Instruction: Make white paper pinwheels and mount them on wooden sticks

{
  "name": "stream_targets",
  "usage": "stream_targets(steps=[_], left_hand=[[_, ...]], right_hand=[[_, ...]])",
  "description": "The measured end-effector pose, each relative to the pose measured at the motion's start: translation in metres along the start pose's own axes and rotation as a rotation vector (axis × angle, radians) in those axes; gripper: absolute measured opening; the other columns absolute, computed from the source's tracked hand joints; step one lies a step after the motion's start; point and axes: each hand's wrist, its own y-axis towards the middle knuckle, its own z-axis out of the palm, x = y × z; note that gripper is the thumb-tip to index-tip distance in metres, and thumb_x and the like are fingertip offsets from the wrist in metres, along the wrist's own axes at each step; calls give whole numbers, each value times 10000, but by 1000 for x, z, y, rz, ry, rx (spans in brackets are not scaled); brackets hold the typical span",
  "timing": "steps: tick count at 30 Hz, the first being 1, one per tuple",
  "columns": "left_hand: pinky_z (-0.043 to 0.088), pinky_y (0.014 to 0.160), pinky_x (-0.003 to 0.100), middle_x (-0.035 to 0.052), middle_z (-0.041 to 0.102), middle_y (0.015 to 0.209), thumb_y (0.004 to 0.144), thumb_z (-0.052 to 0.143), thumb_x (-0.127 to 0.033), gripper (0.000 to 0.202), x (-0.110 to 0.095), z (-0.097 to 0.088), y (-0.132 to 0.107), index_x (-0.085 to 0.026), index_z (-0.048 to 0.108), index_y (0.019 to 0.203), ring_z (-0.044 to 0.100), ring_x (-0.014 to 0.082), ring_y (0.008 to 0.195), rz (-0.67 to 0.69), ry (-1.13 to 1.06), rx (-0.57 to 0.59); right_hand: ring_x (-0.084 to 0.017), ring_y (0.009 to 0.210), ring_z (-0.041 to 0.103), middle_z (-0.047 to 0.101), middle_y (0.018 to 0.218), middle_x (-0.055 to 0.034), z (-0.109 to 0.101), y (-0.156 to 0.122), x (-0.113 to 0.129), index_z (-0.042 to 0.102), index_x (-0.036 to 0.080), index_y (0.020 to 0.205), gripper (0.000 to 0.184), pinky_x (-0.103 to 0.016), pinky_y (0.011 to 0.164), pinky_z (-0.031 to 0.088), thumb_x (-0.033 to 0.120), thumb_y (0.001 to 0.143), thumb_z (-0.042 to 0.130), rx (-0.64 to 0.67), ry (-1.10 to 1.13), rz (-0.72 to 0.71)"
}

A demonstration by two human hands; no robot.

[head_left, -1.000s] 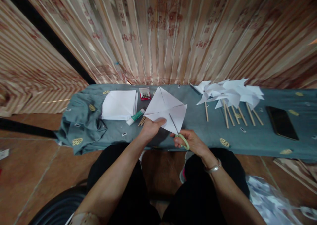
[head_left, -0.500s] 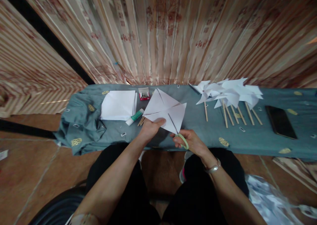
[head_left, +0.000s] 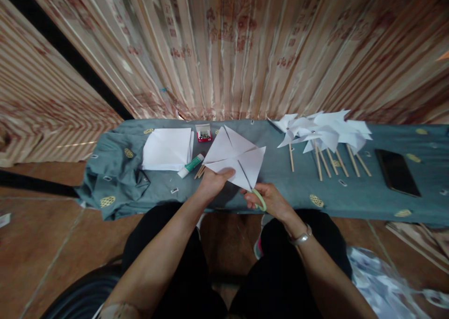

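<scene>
Layout on my feed: left hand (head_left: 214, 181) holds paper sheet (head_left: 235, 145) over table (head_left: 294, 190), right hand (head_left: 272, 201) has scissors (head_left: 260, 200) at sheet's near corner. Left of sheet I get 1 paper stack (head_left: 166, 149) farthest left, then tube (head_left: 191, 165) just beside it, box (head_left: 204, 133) behind tube, sticks (head_left: 200, 171) between tube and left hand. Right of sheet: pinwheels (head_left: 326, 127), then 1 phone (head_left: 397, 172) farther right. Curtain (head_left: 210, 52) behind table. Bag (head_left: 380, 281) on floor (head_left: 42, 244), near right.

Left hand (head_left: 214, 182) and right hand (head_left: 269, 199) were bare, as were forearms (head_left: 175, 244). Silver-toned band (head_left: 301, 238) with broader shiny section circled right wrist. Trousers (head_left: 280, 272) were plain black. Right shoe (head_left: 258, 250) showed pale grey with pink patch. Pale, faintly patterned patch (head_left: 119, 311) at left elbow was too blurred to identify.
</scene>
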Motion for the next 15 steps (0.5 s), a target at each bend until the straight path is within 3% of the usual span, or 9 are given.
stream_targets(steps=[6, 15], left_hand=[[504, 920, 383, 70, 740, 949, 561, 757, -186, 355, -1, 0, 0, -175, 674, 907, 662, 291, 970, -3, 15, -19], [493, 917, 373, 79, 734, 970, 578, 713, -244, 286, 0, 0, 3, -178, 666, 852, 660, 257, 963, 74, -130, 76]], right_hand=[[-77, 451, 502, 595, 495, 28, 1, 1, -1, 678, 153, 688, 500, -209, 462, 402, 584, 489, 836, -10, 14, 1], [-86, 515, 528, 635, 594, 2, 3, -5, 2, 663, 152, 789, 539, -204, 493, 399, 643, 591, 762, 90, 13, -16]])
